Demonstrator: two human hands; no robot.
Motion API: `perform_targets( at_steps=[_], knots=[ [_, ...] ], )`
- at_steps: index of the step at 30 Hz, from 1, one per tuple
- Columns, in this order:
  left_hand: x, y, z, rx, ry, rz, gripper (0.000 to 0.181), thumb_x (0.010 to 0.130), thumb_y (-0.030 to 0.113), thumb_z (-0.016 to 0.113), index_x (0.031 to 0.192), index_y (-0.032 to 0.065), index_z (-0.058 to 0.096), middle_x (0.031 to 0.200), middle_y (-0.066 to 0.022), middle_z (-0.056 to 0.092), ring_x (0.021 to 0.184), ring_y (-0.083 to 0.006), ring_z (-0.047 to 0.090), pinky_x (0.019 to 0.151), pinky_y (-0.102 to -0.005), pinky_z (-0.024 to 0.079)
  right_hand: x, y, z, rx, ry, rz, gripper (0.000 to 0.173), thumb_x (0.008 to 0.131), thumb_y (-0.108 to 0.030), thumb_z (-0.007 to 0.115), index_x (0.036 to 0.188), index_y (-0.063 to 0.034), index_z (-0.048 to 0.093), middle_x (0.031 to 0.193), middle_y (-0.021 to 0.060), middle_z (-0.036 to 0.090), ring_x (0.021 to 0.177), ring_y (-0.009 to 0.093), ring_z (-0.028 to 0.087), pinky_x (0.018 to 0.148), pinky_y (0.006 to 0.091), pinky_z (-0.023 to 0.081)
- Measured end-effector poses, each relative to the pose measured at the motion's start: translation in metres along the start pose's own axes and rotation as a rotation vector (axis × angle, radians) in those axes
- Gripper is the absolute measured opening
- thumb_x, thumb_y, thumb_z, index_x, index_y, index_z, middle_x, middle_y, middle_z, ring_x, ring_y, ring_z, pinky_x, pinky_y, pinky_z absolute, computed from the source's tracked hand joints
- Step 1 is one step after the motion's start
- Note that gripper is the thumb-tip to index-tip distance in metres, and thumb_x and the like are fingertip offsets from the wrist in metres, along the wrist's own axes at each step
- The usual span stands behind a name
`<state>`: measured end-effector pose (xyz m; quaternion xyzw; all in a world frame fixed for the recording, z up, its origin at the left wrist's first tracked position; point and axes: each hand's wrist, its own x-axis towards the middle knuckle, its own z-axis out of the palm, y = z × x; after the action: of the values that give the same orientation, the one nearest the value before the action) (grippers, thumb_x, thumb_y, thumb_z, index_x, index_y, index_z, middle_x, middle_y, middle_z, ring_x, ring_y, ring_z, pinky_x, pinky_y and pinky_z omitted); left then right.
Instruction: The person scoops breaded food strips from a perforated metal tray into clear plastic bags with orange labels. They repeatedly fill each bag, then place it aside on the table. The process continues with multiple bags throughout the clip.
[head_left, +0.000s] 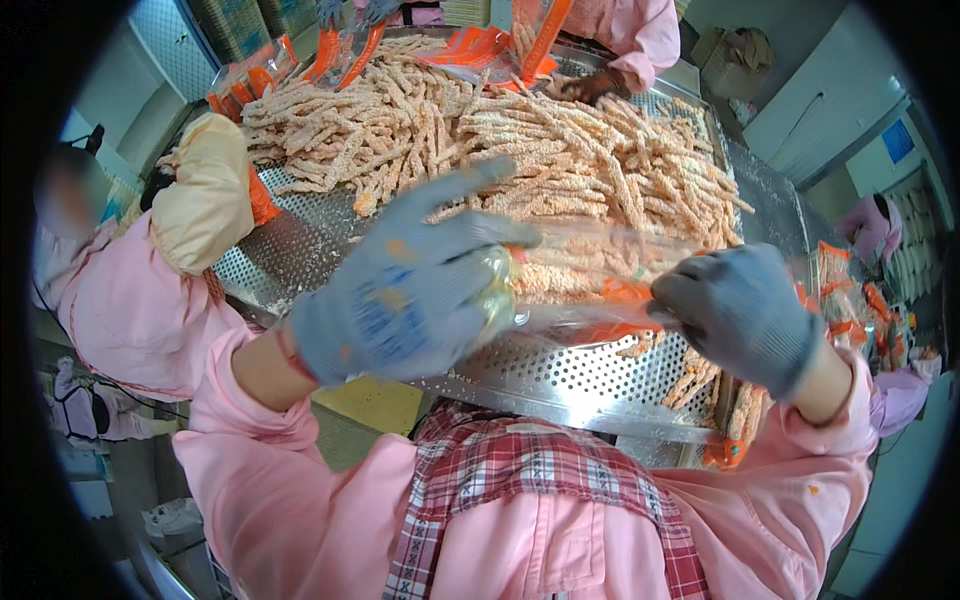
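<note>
Both of my hands wear blue-grey knit gloves. A clear plastic bag with orange printing (592, 315) stretches between them, with several crumb-coated snack sticks (555, 279) inside. My right hand (735, 315) grips the bag's right end, its fingers closed. My left hand (420, 277) is at the bag's left end, motion-blurred, with thumb and index finger spread; a shiny yellowish-green crinkled piece lies by its lower fingers, and whether they grip it or the bag is hidden. Just beyond the bag, a large pile of similar sticks (540, 150) covers the far part of a perforated metal tray table (300, 244).
A co-worker's gloved hand (592, 86) touches the pile's far side, near orange-printed bags (472, 52). Another co-worker's cream sleeve (202, 195) reaches in at the left. More loose sticks (694, 379) lie at the near right corner. Filled bags (847, 292) stand farther right.
</note>
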<state>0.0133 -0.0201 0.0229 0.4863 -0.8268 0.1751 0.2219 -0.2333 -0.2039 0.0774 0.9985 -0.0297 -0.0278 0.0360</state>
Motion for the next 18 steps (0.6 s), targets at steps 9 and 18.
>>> perform_targets(
  at_steps=[9, 18],
  knots=[
    [-0.067, 0.043, 0.022, -0.044, -0.114, 0.127, 0.016, 0.067, 0.016, 0.076, 0.079, 0.0121, 0.067, 0.101, -0.0089, 0.069, 0.106, -0.0294, 0.067, 0.101, -0.0504, 0.055, -0.016, -0.001, 0.031, 0.81, -0.39, -0.328, 0.046, 0.091, -0.037, 0.071, 0.125, -0.0064, 0.064, 0.097, 0.0142, 0.073, 0.085, 0.029, 0.073, 0.079, 0.0406, 0.058],
    [-0.117, 0.1, 0.065, -0.203, 0.159, -0.321, 0.025, 0.073, 0.026, 0.082, 0.073, 0.0158, 0.059, 0.114, -0.0024, 0.071, 0.111, -0.03, 0.065, 0.087, -0.0375, 0.06, 0.099, 0.007, 0.32, 0.174, -0.156, 0.261, 0.051, 0.083, -0.021, 0.073, 0.13, -0.0065, 0.058, 0.133, 0.0198, 0.061, 0.124, 0.036, 0.057, 0.101, 0.0445, 0.048]
  ],
)
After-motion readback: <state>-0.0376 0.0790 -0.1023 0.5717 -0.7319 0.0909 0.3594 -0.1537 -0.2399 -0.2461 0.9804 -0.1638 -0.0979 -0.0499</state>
